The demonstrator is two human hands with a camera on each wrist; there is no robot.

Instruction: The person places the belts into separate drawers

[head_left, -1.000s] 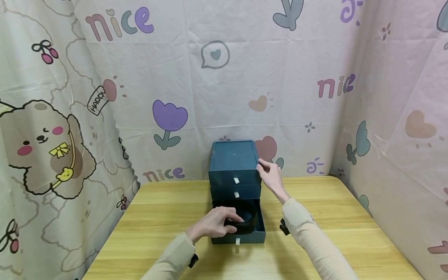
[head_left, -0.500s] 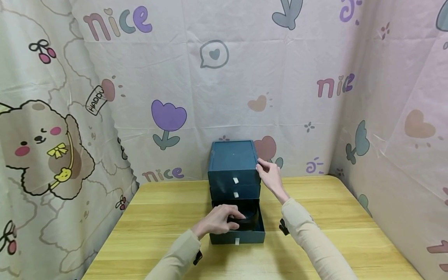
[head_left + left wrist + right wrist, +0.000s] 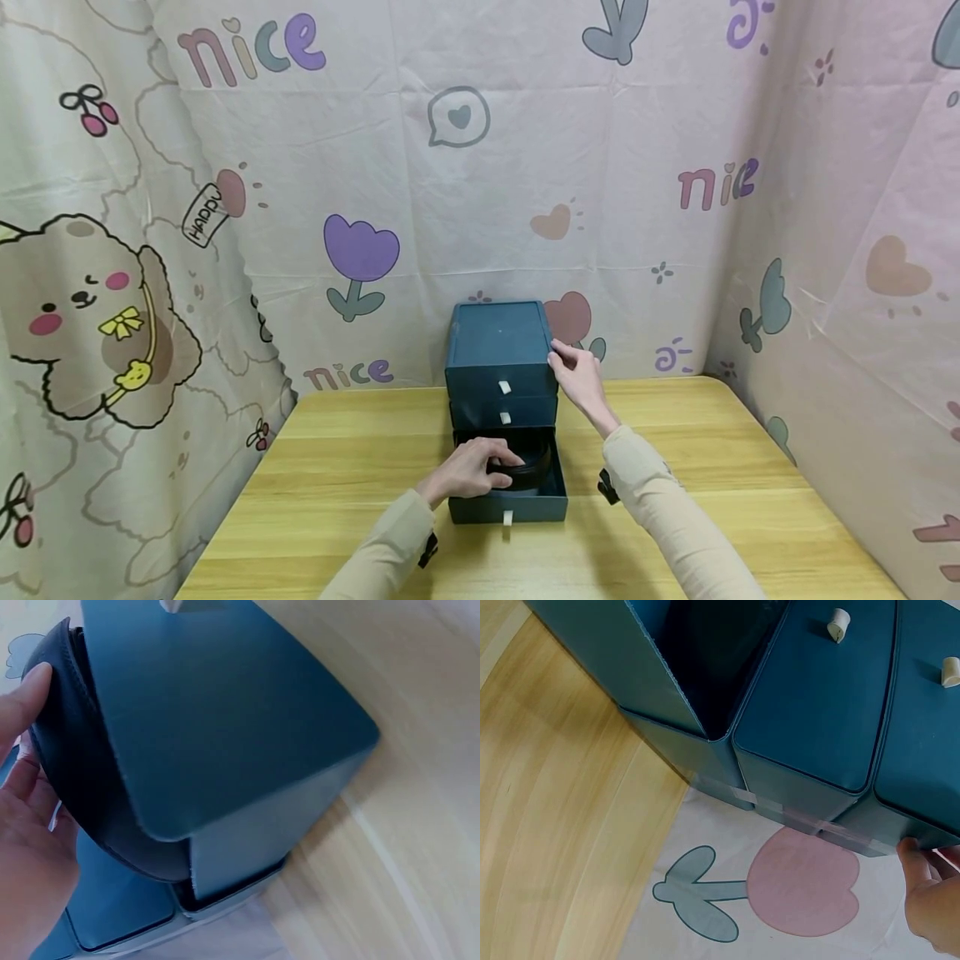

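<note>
A small dark blue drawer box [image 3: 498, 335] stands against the cloth backdrop, its bottom drawer [image 3: 536, 509] pulled out toward me. Inside that drawer sits a coiled black leather belt [image 3: 531, 477], partly below the front wall. My left hand [image 3: 468, 468] pinches the coil on its left side, thumb outside and fingers inside the loop. Stitching along the belt's edge [image 3: 82, 754] shows in the left wrist view. My right hand [image 3: 581, 379] holds the box at its upper right edge, and the right wrist view shows the thumb [image 3: 913, 862] against the side.
Both upper drawers [image 3: 480, 379] are closed and carry small white pull tabs [image 3: 505, 387]. The wooden table [image 3: 352, 450] spreads out on each side of the box. Printed cloth [image 3: 465, 208] hangs behind and along both sides.
My left hand has moved a little right and farther back with the belt, which has gone lower behind the drawer's front wall. My right hand has stayed on the box's edge.
</note>
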